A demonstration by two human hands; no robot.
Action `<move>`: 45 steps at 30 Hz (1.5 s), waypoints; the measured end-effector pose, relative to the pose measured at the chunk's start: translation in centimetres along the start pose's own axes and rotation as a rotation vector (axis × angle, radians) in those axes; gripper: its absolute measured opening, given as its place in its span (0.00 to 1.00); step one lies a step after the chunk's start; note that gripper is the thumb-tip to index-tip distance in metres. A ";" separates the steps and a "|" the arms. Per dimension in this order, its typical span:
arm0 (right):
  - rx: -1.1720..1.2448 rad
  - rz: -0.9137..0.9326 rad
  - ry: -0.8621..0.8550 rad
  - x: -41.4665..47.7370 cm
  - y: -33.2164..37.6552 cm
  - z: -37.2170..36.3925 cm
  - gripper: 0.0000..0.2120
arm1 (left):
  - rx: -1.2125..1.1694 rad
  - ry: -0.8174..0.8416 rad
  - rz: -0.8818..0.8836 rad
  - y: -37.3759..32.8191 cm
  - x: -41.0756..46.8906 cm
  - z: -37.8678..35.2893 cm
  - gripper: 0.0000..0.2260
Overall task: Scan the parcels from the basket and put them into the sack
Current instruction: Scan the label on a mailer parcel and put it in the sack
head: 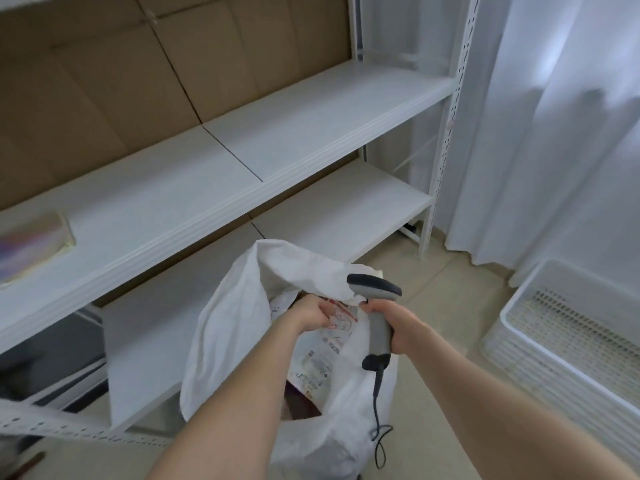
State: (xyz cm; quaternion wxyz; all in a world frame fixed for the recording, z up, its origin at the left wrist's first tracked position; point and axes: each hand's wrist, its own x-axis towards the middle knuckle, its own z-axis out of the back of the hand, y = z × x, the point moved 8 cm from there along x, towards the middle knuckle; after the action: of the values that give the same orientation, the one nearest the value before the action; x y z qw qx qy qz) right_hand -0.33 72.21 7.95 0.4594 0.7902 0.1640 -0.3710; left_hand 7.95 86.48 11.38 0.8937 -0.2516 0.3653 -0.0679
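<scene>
A white woven sack (239,327) stands open on the floor in front of me. My left hand (311,315) reaches into its mouth and grips a white parcel (323,358) with printed labels, which lies partly inside the sack. My right hand (391,327) grips the grey handle of a barcode scanner (377,306), whose dark head points left over the sack's rim. The scanner's cable hangs down along the sack. A white plastic basket (540,323) sits on the floor at the right; no parcels show in it.
White metal shelving (277,161) runs across the left and centre, backed by brown cardboard. A shiny packet (31,244) lies on the shelf at far left. White curtains (571,133) hang at the right. Beige tiled floor (450,306) lies between sack and basket.
</scene>
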 end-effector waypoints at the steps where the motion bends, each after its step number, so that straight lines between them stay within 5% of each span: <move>1: 0.003 0.015 -0.030 -0.2 0.0 -0.3 0.19 | 0.102 -0.103 0.042 1.3 -0.5 1.6 0.15; 5: -0.031 0.088 -0.026 -0.9 0.7 -2.7 0.20 | 0.406 -0.297 0.294 7.5 -3.6 6.6 0.18; 13: -0.055 0.037 -0.057 -1.0 -1.5 -6.1 0.11 | 0.365 -0.103 0.197 8.7 -2.8 4.9 0.20; 22: -0.049 0.001 -0.130 -1.3 -4.1 -5.8 0.17 | 0.424 -0.033 0.239 13.4 -3.1 5.7 0.23; 32: -0.122 0.043 -0.162 -3.2 -3.1 -5.6 0.18 | 0.417 -0.052 0.115 10.8 -2.9 5.7 0.15; 45: -0.223 0.148 -0.308 -5.7 0.0 -3.0 0.07 | 0.336 -0.080 0.008 6.9 -2.2 6.3 0.16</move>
State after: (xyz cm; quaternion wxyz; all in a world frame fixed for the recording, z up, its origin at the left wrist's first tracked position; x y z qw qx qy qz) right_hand -2.84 75.21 13.02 0.5897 0.6782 0.0731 -0.4324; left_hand 10.26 95.64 13.08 0.9373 -0.0996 0.3136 -0.1145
